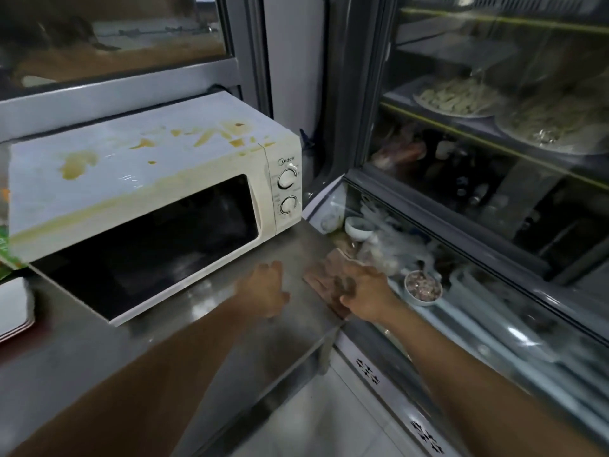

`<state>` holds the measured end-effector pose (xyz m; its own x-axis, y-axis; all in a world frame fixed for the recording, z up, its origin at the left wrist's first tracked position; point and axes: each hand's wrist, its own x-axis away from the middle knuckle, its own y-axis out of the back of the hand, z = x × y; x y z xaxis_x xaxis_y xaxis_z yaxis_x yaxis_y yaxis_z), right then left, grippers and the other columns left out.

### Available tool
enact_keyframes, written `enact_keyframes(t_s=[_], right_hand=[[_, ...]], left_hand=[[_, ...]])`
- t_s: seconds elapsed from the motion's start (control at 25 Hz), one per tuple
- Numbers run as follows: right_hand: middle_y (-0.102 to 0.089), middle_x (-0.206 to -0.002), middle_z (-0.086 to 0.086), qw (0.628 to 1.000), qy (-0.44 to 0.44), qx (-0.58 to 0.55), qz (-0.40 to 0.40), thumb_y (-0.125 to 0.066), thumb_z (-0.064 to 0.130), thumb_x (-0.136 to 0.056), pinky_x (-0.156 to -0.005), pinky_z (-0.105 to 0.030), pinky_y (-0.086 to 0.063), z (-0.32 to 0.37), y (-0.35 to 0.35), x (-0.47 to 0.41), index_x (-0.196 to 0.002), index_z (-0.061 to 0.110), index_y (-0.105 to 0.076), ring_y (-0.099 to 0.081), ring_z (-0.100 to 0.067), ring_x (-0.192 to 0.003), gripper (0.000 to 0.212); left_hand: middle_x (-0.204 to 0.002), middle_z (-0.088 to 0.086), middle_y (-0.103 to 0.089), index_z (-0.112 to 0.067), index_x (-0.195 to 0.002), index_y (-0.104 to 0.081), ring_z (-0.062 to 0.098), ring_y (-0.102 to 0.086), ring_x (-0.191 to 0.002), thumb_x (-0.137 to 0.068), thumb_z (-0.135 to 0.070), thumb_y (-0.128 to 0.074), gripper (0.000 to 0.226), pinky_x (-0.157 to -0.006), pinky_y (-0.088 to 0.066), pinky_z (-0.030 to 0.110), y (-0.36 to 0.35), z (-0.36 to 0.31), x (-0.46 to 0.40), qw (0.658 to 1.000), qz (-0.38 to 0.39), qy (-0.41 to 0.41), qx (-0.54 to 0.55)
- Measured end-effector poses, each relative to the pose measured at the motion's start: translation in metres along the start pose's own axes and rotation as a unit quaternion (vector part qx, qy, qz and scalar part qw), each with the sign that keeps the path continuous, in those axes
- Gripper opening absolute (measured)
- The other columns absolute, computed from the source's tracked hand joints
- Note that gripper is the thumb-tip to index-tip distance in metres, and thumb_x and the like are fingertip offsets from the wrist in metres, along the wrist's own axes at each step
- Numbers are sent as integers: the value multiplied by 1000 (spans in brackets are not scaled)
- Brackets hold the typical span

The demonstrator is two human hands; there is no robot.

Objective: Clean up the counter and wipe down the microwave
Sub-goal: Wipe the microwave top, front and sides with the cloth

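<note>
A white microwave [138, 179] stands on the steel counter [204, 331], its door shut. Yellow-brown stains spread over its top and along the front edge. My left hand [263, 291] lies low over the counter just in front of the microwave's right corner, fingers stretched forward and holding nothing. My right hand [356, 288] rests at the counter's right edge, fingers spread flat toward the left. It is blurred, and I see nothing held in it.
A glass-fronted display fridge [494, 179] stands right of the counter, with plates of food on its shelves and small bowls [423, 286] in the lower case. A green packet [6, 255] and a white tray [14, 308] sit at the left edge. Tiled floor lies below.
</note>
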<state>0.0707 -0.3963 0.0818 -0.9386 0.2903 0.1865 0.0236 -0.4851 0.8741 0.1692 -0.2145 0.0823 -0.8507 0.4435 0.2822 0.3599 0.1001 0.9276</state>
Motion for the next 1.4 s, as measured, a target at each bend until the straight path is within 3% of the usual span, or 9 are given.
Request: enact_keyframes(t_s=[0.12,0.32,0.44,0.64,0.8,1.0,1.16,1.4], right_hand=[[-42,-143,-10,999,-40,2,13,-58,26,-86,-104,-30,-33,-11,-16,-29,-140,18,-37,-41,-29,-129,58],[-9,-157,-2,993,-65,54,79,-52,40,-90,-116,-44,-18,-34,-50,-71,-149,30,-12,-12,-33,-142,72],[-2,-157,-4,993,-46,83,72,-52,49,-88,-115,-51,-14,-40,-69,-83,-148,36,-10,-5,-37,-142,75],[-10,-150,-7,992,27,126,12,-50,49,-88,-106,-51,-19,-56,-83,-99,-141,42,-24,-11,-37,-133,60],[-24,-145,-9,988,60,142,-14,-45,33,-93,-105,-54,-25,-63,-83,-105,-134,37,-38,-21,-36,-132,42],[-39,-131,-13,980,145,134,-15,-42,14,-94,-95,-41,-38,-75,-59,-114,-131,19,-43,-37,-33,-118,38],[-43,-126,-16,988,150,25,25,-43,5,-93,-97,-33,-36,-74,-31,-124,-129,15,-49,-41,-33,-115,38],[-47,-120,-14,973,220,-66,-41,-49,7,-92,-89,-22,-31,-31,25,-120,-123,12,-56,-43,-30,-114,33]], left_hand=[[-135,8,-46,-18,-132,-37,27,-46,-125,-84,-35,-59,56,-98,-42,38,-9,-3,-33,1000,6,-24,-16],[-132,9,-49,-15,-131,-38,27,-47,-124,-86,-33,-58,53,-100,-42,42,-21,-10,-77,998,13,-59,-21],[-132,10,-49,-15,-132,-39,29,-49,-121,-85,-33,-58,54,-97,-45,42,-26,-15,-88,999,10,-45,-24],[-131,8,-49,-18,-132,-41,28,-47,-122,-86,-34,-60,52,-96,-43,40,-31,-22,-90,1000,-10,22,6],[-129,7,-48,-20,-134,-39,27,-49,-121,-86,-32,-60,54,-95,-45,40,-31,-32,-81,996,-16,86,21],[-130,9,-50,-18,-133,-41,27,-50,-119,-85,-32,-61,54,-95,-45,39,-29,-46,-58,990,-28,135,26],[-133,9,-49,-18,-133,-41,27,-49,-122,-86,-32,-61,53,-96,-42,37,-14,-53,-40,986,-55,155,40],[-131,10,-50,-16,-130,-43,27,-50,-119,-86,-30,-62,50,-97,-44,40,31,-56,-15,979,-106,165,60]])
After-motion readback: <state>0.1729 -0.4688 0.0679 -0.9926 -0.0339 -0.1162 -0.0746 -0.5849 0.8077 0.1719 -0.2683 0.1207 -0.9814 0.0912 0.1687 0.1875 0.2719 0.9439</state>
